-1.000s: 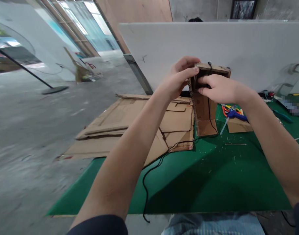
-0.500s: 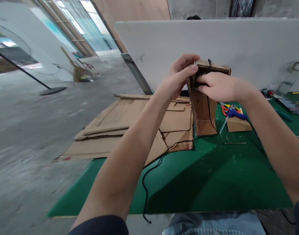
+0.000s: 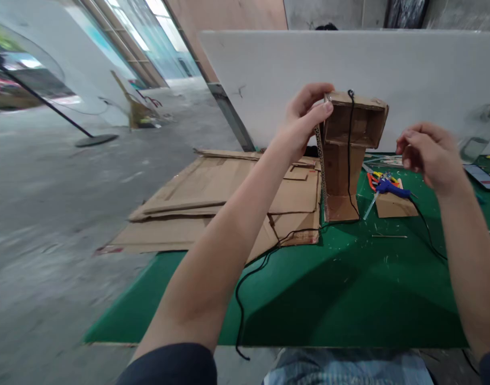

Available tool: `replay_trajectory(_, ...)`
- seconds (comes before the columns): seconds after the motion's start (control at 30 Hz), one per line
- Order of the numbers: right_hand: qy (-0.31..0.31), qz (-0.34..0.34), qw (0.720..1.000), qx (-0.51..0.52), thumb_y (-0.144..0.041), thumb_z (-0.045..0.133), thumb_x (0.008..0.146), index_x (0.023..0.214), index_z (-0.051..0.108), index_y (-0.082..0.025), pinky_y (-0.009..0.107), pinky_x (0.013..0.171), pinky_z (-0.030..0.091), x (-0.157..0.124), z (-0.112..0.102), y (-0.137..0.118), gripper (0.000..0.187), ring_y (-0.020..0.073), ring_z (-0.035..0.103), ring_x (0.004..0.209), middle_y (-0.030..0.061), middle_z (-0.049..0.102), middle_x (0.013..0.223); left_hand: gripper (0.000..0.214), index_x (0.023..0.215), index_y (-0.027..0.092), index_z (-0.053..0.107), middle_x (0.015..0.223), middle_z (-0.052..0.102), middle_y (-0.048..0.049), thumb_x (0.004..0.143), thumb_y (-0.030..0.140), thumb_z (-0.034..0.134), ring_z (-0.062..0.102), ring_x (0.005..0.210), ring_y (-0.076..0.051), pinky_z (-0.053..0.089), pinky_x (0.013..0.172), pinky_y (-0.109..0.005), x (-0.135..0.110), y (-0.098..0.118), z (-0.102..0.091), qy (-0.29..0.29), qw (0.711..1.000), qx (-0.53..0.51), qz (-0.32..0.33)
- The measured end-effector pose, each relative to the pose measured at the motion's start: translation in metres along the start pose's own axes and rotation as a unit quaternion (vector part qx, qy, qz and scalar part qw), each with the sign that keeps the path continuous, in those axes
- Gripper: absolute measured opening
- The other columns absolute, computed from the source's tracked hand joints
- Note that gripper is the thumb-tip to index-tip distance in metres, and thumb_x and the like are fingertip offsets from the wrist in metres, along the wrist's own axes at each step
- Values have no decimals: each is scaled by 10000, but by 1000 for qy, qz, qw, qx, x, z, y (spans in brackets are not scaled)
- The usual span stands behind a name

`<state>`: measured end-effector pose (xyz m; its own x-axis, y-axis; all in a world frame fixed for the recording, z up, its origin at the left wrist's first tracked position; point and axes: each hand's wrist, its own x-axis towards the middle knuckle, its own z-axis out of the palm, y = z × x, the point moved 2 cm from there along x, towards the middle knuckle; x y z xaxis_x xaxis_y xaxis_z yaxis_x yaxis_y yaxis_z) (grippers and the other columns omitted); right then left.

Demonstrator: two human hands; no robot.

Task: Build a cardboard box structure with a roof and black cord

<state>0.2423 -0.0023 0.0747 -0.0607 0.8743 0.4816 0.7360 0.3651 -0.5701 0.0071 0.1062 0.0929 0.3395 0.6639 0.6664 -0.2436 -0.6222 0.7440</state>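
Observation:
A tall cardboard structure [image 3: 341,160] stands upright on the green mat [image 3: 329,289], with a box-shaped top and a shelf inside. My left hand [image 3: 305,120] pinches its upper left edge, fingers closed on the cardboard. A black cord [image 3: 350,144] hangs from the top of the structure down its front and trails across the mat. My right hand [image 3: 429,155] hovers to the right of the structure, away from it, fingers loosely curled and slightly blurred; I see nothing in it.
Flat cardboard sheets [image 3: 213,203] lie stacked on the mat's left part. A blue glue gun [image 3: 385,187], orange-handled pliers and a small cardboard block [image 3: 395,206] lie right of the structure. A white board [image 3: 389,69] stands behind. Concrete floor lies to the left.
My right hand has let go of the inside of the cardboard top and moved away to the right. My left hand keeps its hold on the upper left edge.

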Motion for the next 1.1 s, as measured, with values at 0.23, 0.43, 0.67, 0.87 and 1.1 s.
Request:
replay_trajectory(0.23, -157, 158, 947, -229, -214, 539, 837, 950, 683, -106, 331, 773, 503, 49, 92, 77, 213, 269, 673, 924, 190, 708, 989, 468, 996, 289, 697, 1077, 672, -52, 611, 519, 831, 604, 1169, -302, 472, 1014, -384, 2, 3, 5, 10, 998, -36, 44)
replay_trajectory(0.43, -185, 214, 913, -293, -208, 583, 824, 1209, 626, -90, 430, 910, 489, 75, 126, 103, 405, 338, 618, 1140, 252, 626, 1230, 404, 932, 243, 681, 1045, 685, -60, 594, 334, 883, 572, 1241, -340, 465, 1037, -395, -2, 5, 5, 63, 992, -105, -16)
replay_trajectory(0.67, -214, 252, 900, -283, -129, 677, 717, 1133, 674, -70, 431, 881, 516, 72, 157, 119, 421, 344, 644, 1103, 256, 660, 1152, 431, 971, 268, 704, 1037, 689, -35, 602, 424, 864, 597, 1168, -304, 489, 964, -369, 1, -2, 5, 35, 994, -101, 28)
replay_trajectory(0.87, -171, 264, 920, -234, -86, 695, 654, 1134, 651, -66, 397, 849, 533, 70, 162, 127, 482, 332, 659, 1062, 248, 667, 1119, 480, 988, 285, 702, 1049, 682, -18, 591, 508, 851, 586, 1090, -280, 483, 936, -359, 1, -2, 6, 18, 996, -75, 39)
replay_trajectory(1.1, -66, 239, 962, -117, -207, 624, 733, 1200, 585, -108, 300, 745, 523, 58, 140, 111, 478, 234, 673, 903, 147, 692, 1082, 473, 983, 262, 697, 1045, 645, -53, 596, 483, 855, 615, 1079, -267, 473, 904, -336, -2, -2, 6, 34, 994, -91, 42)
